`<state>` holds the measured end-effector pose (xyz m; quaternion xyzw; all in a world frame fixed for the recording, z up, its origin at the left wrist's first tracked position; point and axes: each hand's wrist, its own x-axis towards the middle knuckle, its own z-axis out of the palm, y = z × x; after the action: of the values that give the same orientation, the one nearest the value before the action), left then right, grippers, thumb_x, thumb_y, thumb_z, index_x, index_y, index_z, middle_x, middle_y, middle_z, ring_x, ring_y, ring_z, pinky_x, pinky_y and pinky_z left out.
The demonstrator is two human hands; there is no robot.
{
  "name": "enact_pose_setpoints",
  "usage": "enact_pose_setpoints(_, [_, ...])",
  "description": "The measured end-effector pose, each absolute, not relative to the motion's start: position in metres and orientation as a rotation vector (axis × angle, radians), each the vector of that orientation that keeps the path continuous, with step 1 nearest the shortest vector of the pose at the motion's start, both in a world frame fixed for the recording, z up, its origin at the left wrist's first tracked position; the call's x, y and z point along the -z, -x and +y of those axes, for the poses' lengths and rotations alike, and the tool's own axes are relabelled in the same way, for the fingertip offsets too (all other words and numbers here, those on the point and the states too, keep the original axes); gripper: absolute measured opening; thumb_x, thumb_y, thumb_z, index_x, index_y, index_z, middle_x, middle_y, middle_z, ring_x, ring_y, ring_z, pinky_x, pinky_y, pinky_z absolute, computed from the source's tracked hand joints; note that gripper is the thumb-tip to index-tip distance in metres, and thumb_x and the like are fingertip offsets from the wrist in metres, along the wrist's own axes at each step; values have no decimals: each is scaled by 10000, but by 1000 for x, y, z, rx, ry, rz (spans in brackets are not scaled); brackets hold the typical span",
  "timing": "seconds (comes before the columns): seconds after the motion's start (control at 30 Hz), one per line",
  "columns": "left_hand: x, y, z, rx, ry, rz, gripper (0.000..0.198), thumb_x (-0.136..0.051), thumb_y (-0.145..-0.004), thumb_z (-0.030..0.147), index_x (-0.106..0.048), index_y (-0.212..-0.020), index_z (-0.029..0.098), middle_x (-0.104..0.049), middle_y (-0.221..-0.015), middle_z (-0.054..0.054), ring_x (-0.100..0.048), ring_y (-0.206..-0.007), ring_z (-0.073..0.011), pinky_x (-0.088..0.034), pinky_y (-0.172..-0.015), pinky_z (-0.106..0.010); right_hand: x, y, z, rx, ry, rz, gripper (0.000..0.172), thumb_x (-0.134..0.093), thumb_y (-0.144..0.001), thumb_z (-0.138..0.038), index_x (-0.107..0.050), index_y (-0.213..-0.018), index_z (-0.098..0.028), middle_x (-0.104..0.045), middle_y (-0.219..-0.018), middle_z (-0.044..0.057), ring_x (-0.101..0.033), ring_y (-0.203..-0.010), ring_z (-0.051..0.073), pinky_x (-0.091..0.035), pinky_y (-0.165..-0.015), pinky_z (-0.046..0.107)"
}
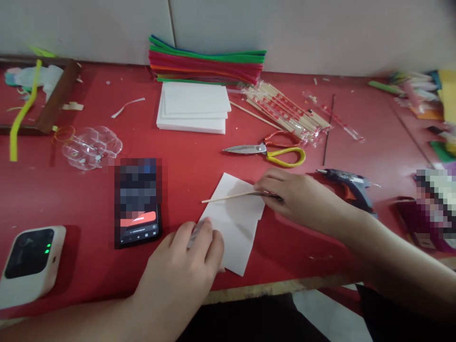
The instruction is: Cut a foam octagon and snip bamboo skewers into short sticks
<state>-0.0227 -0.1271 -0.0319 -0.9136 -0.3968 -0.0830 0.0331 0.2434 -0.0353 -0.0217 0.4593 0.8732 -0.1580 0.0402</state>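
A folded sheet of white paper (238,237) lies aslant on the red table before me. My left hand (188,256) is at its lower left edge, fingers bent and gripping the paper there. Over the upper right corner, my right hand (285,192) pinches a thin wooden stick (228,196), which points left across the paper. A narrow dark thing also shows under the right fingers; its kind I cannot make out. Beyond the paper lie scissors (249,149) with one red and one yellow handle. A glue gun (347,183) rests behind my right forearm.
Behind are a stack of white sheets (194,107), pipe cleaners (210,66) and wrapped chopsticks (285,111). To the left are a phone (138,225), a white device with a dark screen (53,266), a clear plastic case (92,147) and a brown wooden tray (59,97).
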Motion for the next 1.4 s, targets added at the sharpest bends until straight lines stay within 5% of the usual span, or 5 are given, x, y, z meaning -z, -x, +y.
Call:
enact_pose_setpoints(0.23, [42, 18, -126, 375, 2835, -1248, 277, -641, -922, 322, -703, -1025, 72, -733, -1057, -138, -699, -974, -308, -630, -693, -365, 24, -241, -33, 582, -1419, 2689, 209, -520, -926, -170, -671, -1068, -197, -691, -1041, 55, -649, -890, 197, -448, -694, 293])
enact_pose_setpoints(0.57, [46, 19, -127, 461, 2940, -1214, 172, -568, -932, 148, -691, -1024, 68, -730, -1085, -141, -681, -1105, -329, -630, -872, -424, 22, -257, -47, 638, -1310, 2702, 187, -514, -935, -187, -695, -971, -219, -674, -914, 38, -635, -758, 160, -433, -655, 273])
enact_pose_setpoints(0.83, [42, 18, -124, 482, 2906, -1249, 206, -622, -921, 289, -678, -945, 93, -722, -1048, -154, -688, -1006, -340, -631, -763, -442, 24, -252, -49, 607, -1362, 2737, 168, -536, -906, -173, -682, -979, -214, -670, -947, 44, -631, -784, 167, -427, -643, 265])
enact_pose_setpoints(1.03, [41, 19, -118, 460, 2811, -1317, 573, -783, -733, 581, -645, -942, 67, -695, -1002, -203, -668, -853, -336, -606, -664, -447, 24, -255, -51, 689, -1429, 2629, 180, -533, -910, -173, -660, -1029, -222, -669, -998, 31, -644, -819, 174, -451, -694, 290])
enact_pose_setpoints(1.4, [35, 21, -117, 232, 2748, -1390, 564, -914, -599, 453, -674, -965, 98, -707, -1110, -185, -651, -856, -329, -567, -669, -441, 21, -257, -52, 608, -1483, 2568, 173, -526, -912, -158, -640, -1024, -227, -683, -993, 17, -648, -824, 178, -434, -688, 292])
